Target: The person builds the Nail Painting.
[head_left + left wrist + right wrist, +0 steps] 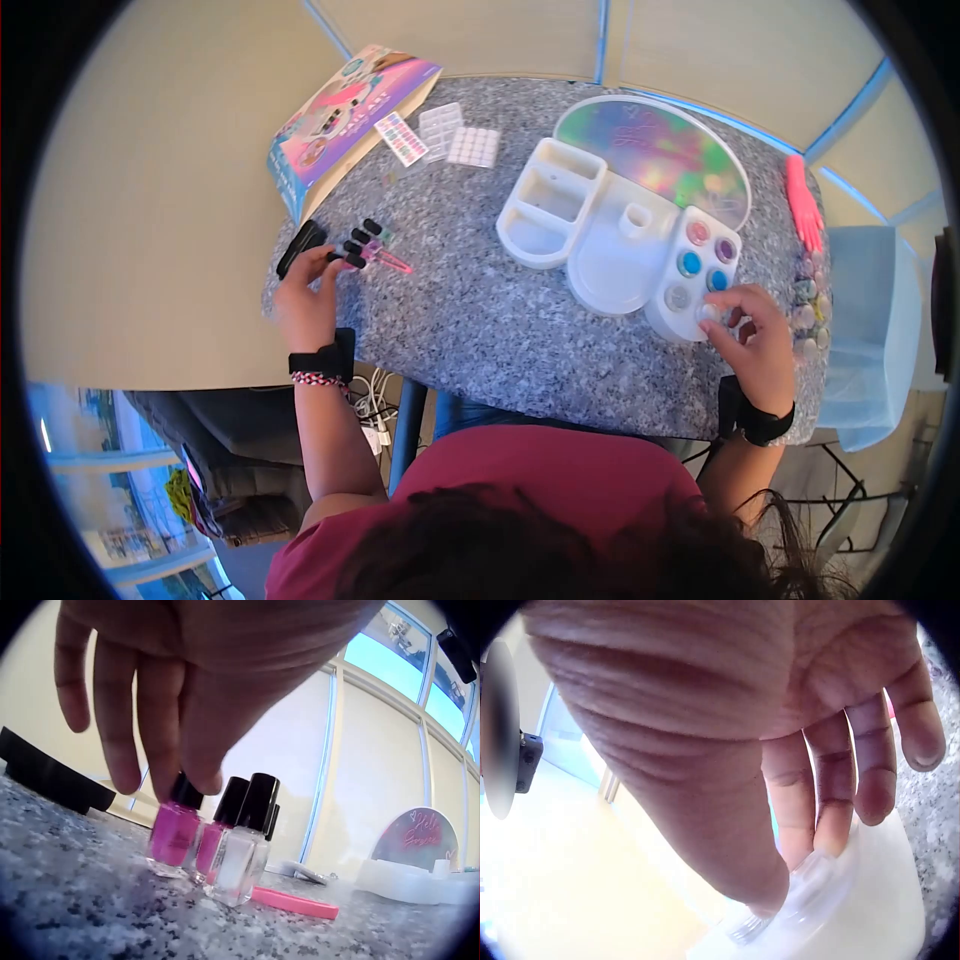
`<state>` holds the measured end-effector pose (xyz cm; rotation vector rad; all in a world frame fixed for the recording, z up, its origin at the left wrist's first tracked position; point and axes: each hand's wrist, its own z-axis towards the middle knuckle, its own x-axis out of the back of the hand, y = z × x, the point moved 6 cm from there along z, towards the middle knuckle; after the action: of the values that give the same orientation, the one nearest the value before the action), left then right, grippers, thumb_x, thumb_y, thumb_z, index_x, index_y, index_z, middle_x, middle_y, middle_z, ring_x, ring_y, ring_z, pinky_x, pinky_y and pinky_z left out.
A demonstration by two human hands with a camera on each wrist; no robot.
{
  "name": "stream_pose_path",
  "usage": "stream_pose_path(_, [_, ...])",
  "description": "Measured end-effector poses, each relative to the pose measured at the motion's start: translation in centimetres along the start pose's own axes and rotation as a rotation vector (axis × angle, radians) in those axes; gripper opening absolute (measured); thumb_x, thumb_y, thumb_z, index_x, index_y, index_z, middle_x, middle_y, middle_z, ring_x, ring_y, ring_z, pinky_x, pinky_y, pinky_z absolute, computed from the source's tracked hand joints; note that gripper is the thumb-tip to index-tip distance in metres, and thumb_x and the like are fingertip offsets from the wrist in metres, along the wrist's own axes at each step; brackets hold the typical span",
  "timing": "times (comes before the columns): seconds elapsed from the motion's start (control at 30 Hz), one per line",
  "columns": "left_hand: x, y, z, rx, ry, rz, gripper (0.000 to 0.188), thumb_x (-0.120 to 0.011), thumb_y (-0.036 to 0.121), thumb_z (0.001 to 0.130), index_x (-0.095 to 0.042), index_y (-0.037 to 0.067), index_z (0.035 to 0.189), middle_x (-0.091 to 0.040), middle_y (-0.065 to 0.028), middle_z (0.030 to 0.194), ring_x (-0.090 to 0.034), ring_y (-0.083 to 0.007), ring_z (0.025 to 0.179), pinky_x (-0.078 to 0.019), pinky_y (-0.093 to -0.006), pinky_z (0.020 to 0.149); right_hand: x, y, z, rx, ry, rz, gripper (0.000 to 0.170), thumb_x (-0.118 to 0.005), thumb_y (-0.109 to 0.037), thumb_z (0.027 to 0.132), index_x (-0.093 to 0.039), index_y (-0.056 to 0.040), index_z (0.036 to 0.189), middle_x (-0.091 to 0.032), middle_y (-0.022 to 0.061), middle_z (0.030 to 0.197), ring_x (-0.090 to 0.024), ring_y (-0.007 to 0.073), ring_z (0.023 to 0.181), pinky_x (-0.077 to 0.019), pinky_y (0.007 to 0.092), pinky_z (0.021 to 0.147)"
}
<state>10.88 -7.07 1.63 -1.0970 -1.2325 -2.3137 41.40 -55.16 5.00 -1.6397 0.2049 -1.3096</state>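
The person is leaning over a speckled grey table (480,330), and both hands are working at once. Over on the left, the left hand (305,300) is pinching the black cap of a magenta nail polish bottle (174,836) between thumb and finger, while its other fingers are hanging loose and nearly straight. That bottle is standing on the table, and a pink nail polish bottle (208,851) and a clear bottle with whitish contents (236,859) are crowding in just beside it. A slim pink tool (296,902) is lying near their bases, and a black object (302,248) is sitting on the other side, close to the fingers.

Across to the right, the right hand (755,335) is closing thumb and fingertips on a small clear round piece (810,889); whether it is a pot or just a lid, I'm not able to tell. It is sitting at the near end of a white organizer (620,285), where pink, purple, blue and silvery pots are filling the round wells. Behind, an iridescent panel (650,150) is rising in an arch. A nail art box (345,120) is leaning at the far left, and a pink model hand (803,205) is lying along the right edge.
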Motion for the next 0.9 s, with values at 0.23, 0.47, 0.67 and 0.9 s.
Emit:
stream_pose_path(0.23, [2.5,12.0,-1.8,-0.164,0.252,-0.186,0.02,-0.075,0.006,0.104,-0.078,0.002,0.123,-0.083,-0.0086,0.108,-0.079,-0.0189,0.103,-0.0592,-0.0341,0.095,0.2,1.1,-0.1,0.009,0.034,0.056,0.03,-0.089,-0.003,0.083,-0.083,-0.0088,0.112,-0.069,-0.0002,0.106,-0.06,0.0093,0.086,-0.0432,0.0254,0.065])
stream_pose_path(0.47, [-5.4,21.6,-3.8,-0.632,-0.174,-0.2,0.02,-0.077,0.003,0.097,-0.081,0.008,0.116,-0.083,-0.0095,0.11,-0.078,-0.0291,0.099,-0.0561,-0.0405,0.086,0.3,3.6,1.2,0.013,-0.091,0.215,0.03,-0.091,-0.001,0.081,-0.083,-0.0064,0.109,-0.066,-0.0017,0.104,-0.062,0.0075,0.086,-0.0448,0.0243,0.069])
stream_pose_path(0.67, [-8.6,21.3,-3.7,-0.55,-0.183,-0.034,0.024,-0.076,0.014,0.1,-0.081,0.019,0.123,-0.082,-0.0044,0.109,-0.073,-0.026,0.105,-0.0397,-0.0454,0.105,-0.1,4.5,1.3,-0.009,-0.101,0.363,0.031,-0.092,0.002,0.08,-0.083,-0.0039,0.109,-0.065,-0.0011,0.105,-0.063,0.0076,0.084,-0.0463,0.0242,0.072])
stream_pose_path(0.9, [-9.6,21.3,-3.4,-0.552,-0.139,0.05,0.027,-0.078,0.017,0.099,-0.082,0.022,0.125,-0.08,-0.0038,0.108,-0.072,-0.0259,0.107,-0.0393,-0.046,0.105,-0.1,4.3,1.2,0.025,-0.094,0.351,0.032,-0.091,0.002,0.081,-0.083,-0.0052,0.111,-0.063,-0.0012,0.102,-0.062,0.0083,0.086,-0.0469,0.0246,0.073])
